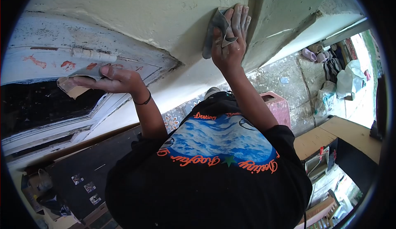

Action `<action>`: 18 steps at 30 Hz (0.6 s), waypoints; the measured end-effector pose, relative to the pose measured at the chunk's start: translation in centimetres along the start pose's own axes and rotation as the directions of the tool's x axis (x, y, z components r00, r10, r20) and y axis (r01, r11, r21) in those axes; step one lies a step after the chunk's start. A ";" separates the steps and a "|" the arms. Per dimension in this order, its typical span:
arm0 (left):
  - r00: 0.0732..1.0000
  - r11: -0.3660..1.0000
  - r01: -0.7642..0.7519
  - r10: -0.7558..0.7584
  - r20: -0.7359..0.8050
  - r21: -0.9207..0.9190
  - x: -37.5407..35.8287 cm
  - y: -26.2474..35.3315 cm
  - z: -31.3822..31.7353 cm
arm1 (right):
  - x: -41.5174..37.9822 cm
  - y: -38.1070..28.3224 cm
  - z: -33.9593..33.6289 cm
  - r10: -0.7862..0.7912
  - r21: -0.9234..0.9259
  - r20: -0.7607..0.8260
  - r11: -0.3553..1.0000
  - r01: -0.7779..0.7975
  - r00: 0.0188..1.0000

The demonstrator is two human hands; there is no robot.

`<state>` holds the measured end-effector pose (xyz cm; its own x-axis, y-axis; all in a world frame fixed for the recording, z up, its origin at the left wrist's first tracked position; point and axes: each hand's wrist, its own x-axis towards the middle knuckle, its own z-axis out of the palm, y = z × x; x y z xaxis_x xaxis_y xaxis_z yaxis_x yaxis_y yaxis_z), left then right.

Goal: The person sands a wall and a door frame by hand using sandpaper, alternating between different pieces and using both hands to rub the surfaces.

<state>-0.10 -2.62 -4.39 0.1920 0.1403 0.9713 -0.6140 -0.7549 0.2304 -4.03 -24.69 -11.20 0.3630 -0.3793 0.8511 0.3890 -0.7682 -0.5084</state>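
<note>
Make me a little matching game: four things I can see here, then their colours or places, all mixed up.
1. Left hand
2. Right hand
3. Shirt
4. Shoes

A. Black, with blue and orange print
B. On the floor
C. Dark band at its wrist
D. At the wall, with a gray sheet

Pairs: 1-C, 2-D, 3-A, 4-B

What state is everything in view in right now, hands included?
Left hand: dusty, gripping a sheet
Left hand's sheet: bent
Right hand: dusty, gripping a sheet at the wall
Right hand's sheet: folded over, creased
Wall: uneven, pitted
Painted frame: worn, reddish patches showing
Hinge: coated with pale paint
Wristband: worn on left wrist
</note>
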 end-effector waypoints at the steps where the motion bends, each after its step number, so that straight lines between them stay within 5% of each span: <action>1: 1.000 1.000 0.001 -0.001 0.000 -0.012 0.0 0.0 -0.1 | -0.5 0.3 0.0 -0.001 0.006 0.005 1.000 0.001 1.000; 5: 1.000 0.998 0.025 -0.026 -0.014 -0.053 0.0 -0.1 0.1 | -5.1 2.7 0.5 0.014 -0.055 0.098 0.998 -0.009 0.995; 12: 0.999 0.999 -0.042 0.042 -0.002 0.022 0.2 -0.3 0.0 | 2.1 -0.5 1.2 -0.092 0.020 -0.055 0.995 0.093 0.994; 18: 1.000 1.000 0.003 -0.003 0.005 -0.023 0.1 -0.1 -0.2 | -4.1 1.2 1.5 -0.012 0.000 0.062 1.000 0.012 0.998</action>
<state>-0.15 -2.43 -4.26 0.1974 0.1392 0.9704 -0.6310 -0.7395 0.2345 -3.79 -23.24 -15.51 0.4105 -0.3374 0.8472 0.3935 -0.7725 -0.4984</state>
